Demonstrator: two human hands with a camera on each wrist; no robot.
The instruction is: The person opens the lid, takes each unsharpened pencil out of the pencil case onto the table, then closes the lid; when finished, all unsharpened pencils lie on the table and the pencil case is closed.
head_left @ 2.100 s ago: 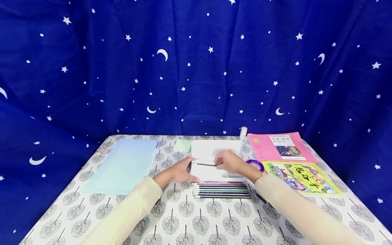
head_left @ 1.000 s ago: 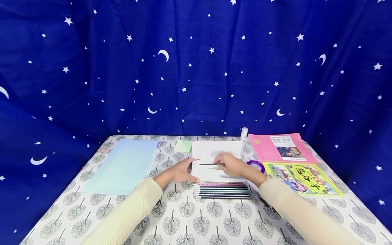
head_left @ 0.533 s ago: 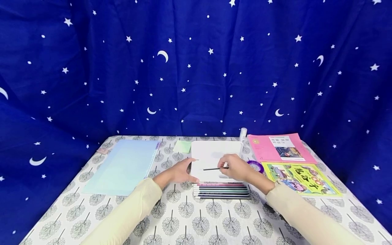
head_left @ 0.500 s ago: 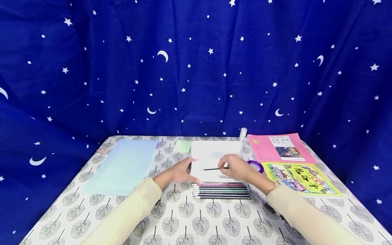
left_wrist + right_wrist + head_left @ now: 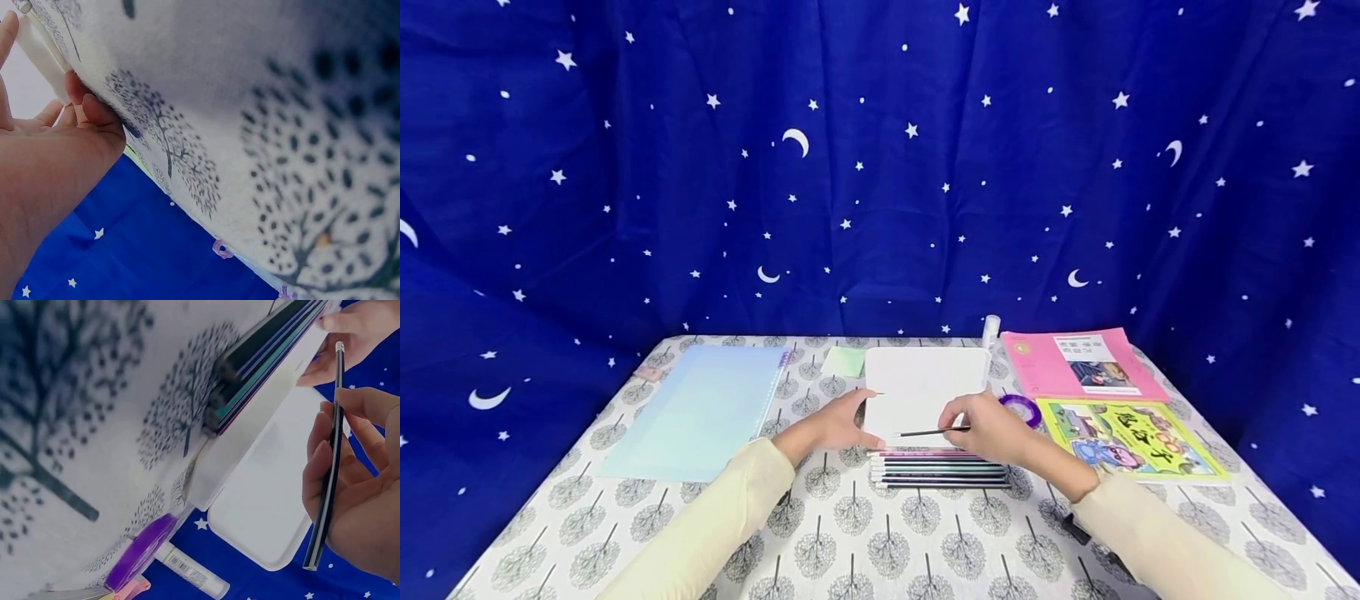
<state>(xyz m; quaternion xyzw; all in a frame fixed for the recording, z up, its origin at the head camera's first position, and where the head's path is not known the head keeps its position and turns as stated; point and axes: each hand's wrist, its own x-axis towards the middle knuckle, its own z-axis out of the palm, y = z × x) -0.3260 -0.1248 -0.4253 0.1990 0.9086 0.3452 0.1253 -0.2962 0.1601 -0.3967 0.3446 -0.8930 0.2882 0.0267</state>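
Observation:
A white flat case lies mid-table. My left hand rests against its left edge with fairly straight fingers; in the left wrist view the fingertips touch the case's white edge. My right hand pinches a thin dark pencil level over the case's near edge. The right wrist view shows this pencil held between thumb and fingers. A row of several coloured pencils lies side by side on the cloth in front of the case, and the pencil row also shows beside the case.
A light blue notebook lies at the left, a green sticky note behind it. At the right are a pink booklet, a yellow-green picture book, a purple tape roll and a glue stick. A blue star curtain hangs behind.
My right hand has drawn the dark pencil from over the middle of the case toward me, to its near edge above the pencil row. The left hand has stayed put.

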